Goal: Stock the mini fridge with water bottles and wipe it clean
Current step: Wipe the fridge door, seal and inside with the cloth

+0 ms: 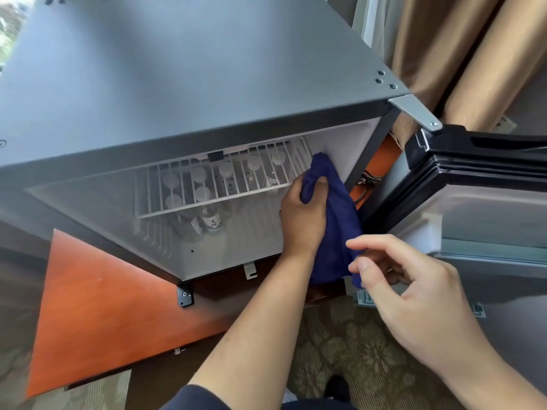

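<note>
Wiping stage rn: left hand (pixel 302 214) grips blue cloth (pixel 334 229) w/ bottles (pixel 207 196) in, right hand (pixel 414 288) loosely open, holding nothing; next prob scrub fridge wall (pixel 346 149).

Navy cloth (pixel 334 220), grey fridge (pixel 177 84), orange-brown cabinet (pixel 103 306), tan curtain (pixel 473 54)

the mini fridge (pixel 177 78) is clad in matt grey sheet, its hinge plate (pixel 416 112) bare metal. a white coated wire shelf (pixel 225 182) is seen inside. the cloth (pixel 334 220) is soft blue terry; the cabinet (pixel 97 303) is glossy reddish wood.
</note>
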`<state>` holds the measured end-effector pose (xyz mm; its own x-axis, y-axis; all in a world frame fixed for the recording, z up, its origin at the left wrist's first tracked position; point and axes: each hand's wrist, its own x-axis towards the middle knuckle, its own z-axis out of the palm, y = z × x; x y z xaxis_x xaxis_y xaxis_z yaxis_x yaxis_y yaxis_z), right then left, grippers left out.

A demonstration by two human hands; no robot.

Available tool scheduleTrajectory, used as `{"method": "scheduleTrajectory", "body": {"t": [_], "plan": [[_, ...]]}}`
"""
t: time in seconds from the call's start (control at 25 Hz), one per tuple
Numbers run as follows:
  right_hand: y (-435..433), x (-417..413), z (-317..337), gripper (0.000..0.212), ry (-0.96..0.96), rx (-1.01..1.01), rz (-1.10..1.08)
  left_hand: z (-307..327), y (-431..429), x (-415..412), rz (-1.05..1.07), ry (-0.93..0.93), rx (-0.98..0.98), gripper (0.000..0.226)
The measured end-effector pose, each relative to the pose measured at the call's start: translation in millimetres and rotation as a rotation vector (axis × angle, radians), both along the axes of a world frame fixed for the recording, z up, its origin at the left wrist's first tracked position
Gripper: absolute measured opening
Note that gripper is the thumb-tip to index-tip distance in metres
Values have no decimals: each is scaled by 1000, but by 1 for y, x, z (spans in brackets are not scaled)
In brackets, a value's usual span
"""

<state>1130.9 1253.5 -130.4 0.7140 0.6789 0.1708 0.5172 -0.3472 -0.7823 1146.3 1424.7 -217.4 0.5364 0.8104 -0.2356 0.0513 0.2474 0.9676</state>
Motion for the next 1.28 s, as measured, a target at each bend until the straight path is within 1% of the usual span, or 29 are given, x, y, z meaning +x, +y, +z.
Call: {"method": "scheduleTrajectory", "body": {"t": [0.08,0.16,0.28,0.4,0.48,0.64,0.76,0.92,1.0,1.16,1.24,1.28], "plan": [[-2,-1,-2,29,33,-11,1,11,0,1,8,4,-24,19],[-1,-1,-2,29,59,-1,-7,35,2,4,8,-41,-25,15],[4,-1,5,27,52,46,-41,75,12,9,-11,-106,72,10],[6,-2,13,27,112,116,-67,84,13,9,-44,-125,109,10],[6,-3,9,30,160,84,-61,68,6,7,-41,-130,57,12],[0,-10,-24,35,262,-48,-84,16,-14,1,-26,-19,-54,17],[-3,-13,-47,35,299,-137,-101,-11,-19,-3,-56,45,-69,22],[1,-10,-63,34,329,-206,-94,-29,-16,-4,-73,36,-38,21],[5,-8,-68,34,335,-221,-95,-41,-17,-6,-94,60,-37,18],[9,-7,-83,35,348,-262,-85,-70,-20,-11,-121,144,-131,19],[9,-7,-90,36,348,-286,-85,-80,-18,-9,-93,150,-207,16],[10,-7,-92,37,345,-290,-85,-85,-15,-7,-71,136,-264,19]]}}
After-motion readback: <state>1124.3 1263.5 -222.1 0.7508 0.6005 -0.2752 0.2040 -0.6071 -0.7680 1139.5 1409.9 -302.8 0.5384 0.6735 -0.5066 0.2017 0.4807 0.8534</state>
